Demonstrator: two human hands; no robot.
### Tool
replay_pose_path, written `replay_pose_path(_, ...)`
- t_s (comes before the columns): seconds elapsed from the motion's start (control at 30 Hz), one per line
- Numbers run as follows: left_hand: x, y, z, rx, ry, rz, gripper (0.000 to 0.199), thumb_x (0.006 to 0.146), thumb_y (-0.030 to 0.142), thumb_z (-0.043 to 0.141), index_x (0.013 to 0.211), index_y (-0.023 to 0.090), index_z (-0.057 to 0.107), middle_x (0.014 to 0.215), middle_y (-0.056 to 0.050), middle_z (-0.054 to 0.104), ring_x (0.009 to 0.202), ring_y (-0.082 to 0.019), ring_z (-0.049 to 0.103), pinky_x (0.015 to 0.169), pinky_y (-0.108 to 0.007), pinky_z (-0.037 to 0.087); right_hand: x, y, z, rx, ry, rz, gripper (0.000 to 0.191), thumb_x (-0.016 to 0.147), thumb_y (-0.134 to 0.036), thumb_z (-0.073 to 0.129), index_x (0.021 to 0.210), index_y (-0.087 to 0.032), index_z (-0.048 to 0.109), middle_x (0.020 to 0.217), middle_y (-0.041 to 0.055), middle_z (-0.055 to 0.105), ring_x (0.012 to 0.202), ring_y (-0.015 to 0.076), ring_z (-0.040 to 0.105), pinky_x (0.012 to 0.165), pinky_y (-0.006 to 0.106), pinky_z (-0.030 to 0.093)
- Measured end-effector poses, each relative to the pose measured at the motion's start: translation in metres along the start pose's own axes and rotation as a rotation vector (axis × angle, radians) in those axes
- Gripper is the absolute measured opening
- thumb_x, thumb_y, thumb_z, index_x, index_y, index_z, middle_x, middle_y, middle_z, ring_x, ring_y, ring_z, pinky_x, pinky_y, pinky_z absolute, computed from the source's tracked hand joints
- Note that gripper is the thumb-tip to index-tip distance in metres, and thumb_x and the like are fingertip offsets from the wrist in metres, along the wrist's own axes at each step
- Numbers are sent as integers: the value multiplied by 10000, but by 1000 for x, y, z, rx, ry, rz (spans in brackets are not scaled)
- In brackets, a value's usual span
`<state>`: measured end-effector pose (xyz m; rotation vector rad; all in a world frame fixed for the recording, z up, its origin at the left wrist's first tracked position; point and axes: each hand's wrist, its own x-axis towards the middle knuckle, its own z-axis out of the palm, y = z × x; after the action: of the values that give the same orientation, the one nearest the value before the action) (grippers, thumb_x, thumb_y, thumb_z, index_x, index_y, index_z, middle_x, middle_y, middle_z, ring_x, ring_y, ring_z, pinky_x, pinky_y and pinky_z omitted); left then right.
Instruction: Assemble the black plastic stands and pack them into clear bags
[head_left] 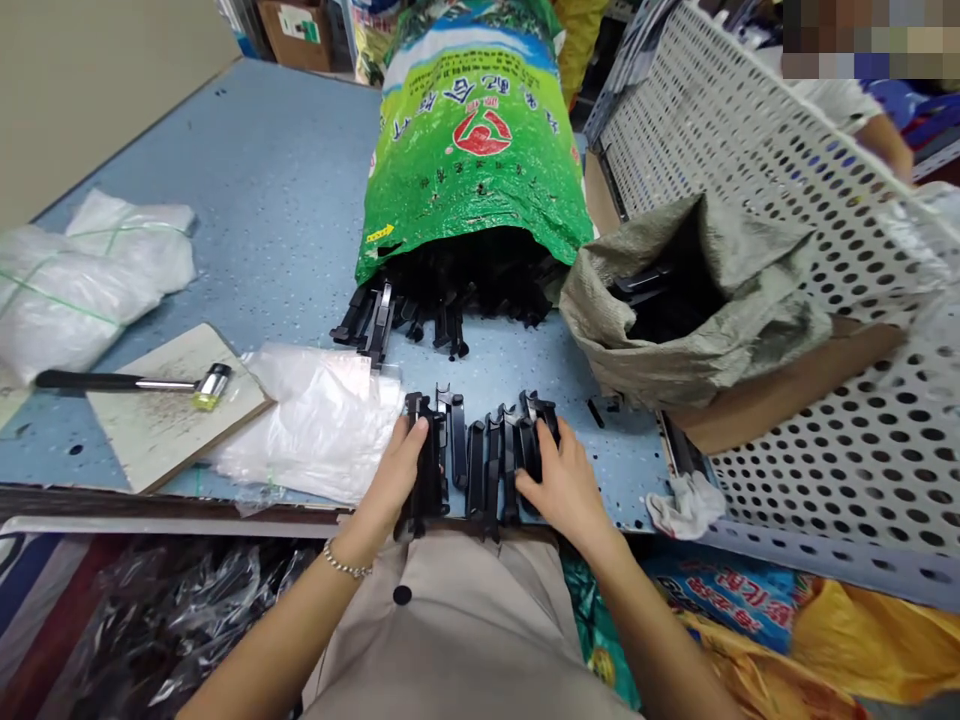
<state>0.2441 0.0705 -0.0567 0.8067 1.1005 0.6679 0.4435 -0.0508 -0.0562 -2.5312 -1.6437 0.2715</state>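
A row of narrow black plastic parts point(475, 468) lies side by side at the table's front edge, with small gaps between some of them. My left hand point(397, 465) grips the parts at the row's left end, its thumb on top and its other fingers mostly hidden. At the right end, my right hand point(566, 485) has its thumb and fingers closed around a few more. Behind the row, a green printed sack point(480, 150) lies with its mouth towards me, and similar black parts point(379, 320) spill out of it.
Left of the row are clear plastic bags point(315, 420), a board point(172, 420) with a small hammer point(169, 383) on it, and wrapped bundles point(75, 280). To the right stand an open grey sack point(750, 300) and a white perforated crate point(825, 400). A crumpled white cloth point(686, 505) sits near the edge.
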Motion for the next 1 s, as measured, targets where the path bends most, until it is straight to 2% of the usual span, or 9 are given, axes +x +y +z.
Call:
replay_pose_path(0.1, 4, -4, 10, -20, 22, -58, 500, 815, 589, 571, 1146, 221, 500, 675, 28, 585, 516, -138, 601, 467, -251, 503, 29, 4, -2, -35, 12, 21, 638, 816, -321, 514, 1419, -158, 384, 1462, 229, 354, 1221, 407, 465, 905, 541, 440)
replay_pose_path(0.23, 4, 1, 6, -60, 26, -72, 521, 788, 608, 593, 1113, 216, 487, 627, 53, 562, 456, -129, 583, 432, -241, 485, 56, 16, -19, -49, -25, -33, 586, 814, -279, 532, 1382, -164, 443, 1481, 210, 356, 1227, 400, 470, 935, 550, 429)
replay_pose_path(0.37, -10, 7, -3, -141, 108, -124, 541, 745, 658, 603, 990, 182, 525, 613, 26, 591, 467, -145, 593, 428, -249, 473, 37, 8, -38, 133, 53, -146, 472, 866, -317, 540, 1319, -186, 510, 1470, 188, 384, 1335, 394, 353, 1007, 603, 363)
replay_pose_path(0.47, -20, 12, -3, -228, 169, -120, 587, 760, 712, 529, 954, 158, 546, 639, -9, 614, 514, -150, 602, 467, -255, 477, 3, -27, -44, 546, -100, -253, 440, 927, -388, 481, 1339, -234, 476, 1371, 147, 505, 1215, 290, 514, 949, 474, 475)
replay_pose_path(0.6, -29, 12, 4, -198, 250, 103, 611, 798, 726, 459, 1037, 169, 540, 734, -13, 619, 624, -149, 612, 602, -273, 507, -27, -88, -35, 866, -403, -240, 602, 875, -406, 578, 1413, -244, 363, 1270, 118, 595, 1016, 234, 636, 859, 399, 529)
replay_pose_path(0.7, -32, 7, 3, -95, 364, 231, 597, 822, 707, 449, 1137, 203, 508, 836, -18, 623, 744, -170, 620, 697, -292, 506, -27, -111, -22, 910, -387, -173, 649, 798, -350, 666, 1379, -238, 400, 1232, 94, 617, 1038, 237, 625, 899, 397, 501)
replay_pose_path(0.77, -30, 6, -4, -46, 379, 282, 575, 847, 680, 440, 1195, 224, 487, 922, -29, 623, 832, -179, 618, 755, -297, 496, -17, -111, -15, 935, -354, -160, 585, 772, -334, 684, 1311, -233, 480, 1232, 82, 614, 1055, 241, 612, 928, 399, 477)
replay_pose_path(0.87, -18, 10, -27, 128, 286, 406, 511, 911, 608, 374, 1220, 220, 496, 1041, -66, 602, 912, -184, 602, 822, -321, 483, 3, -101, -9, 1074, -377, -69, 472, 766, -358, 686, 1193, -200, 563, 1077, 66, 672, 944, 235, 638, 865, 393, 495)
replay_pose_path(1.0, 4, 19, -72, 808, 428, 670, 365, 844, 464, 576, 1038, 154, 578, 1055, -135, 565, 990, -272, 552, 904, -449, 445, 28, -95, -11, 1379, -387, 71, 509, 718, -396, 746, 1146, -181, 573, 1032, 72, 693, 914, 231, 653, 849, 385, 505)
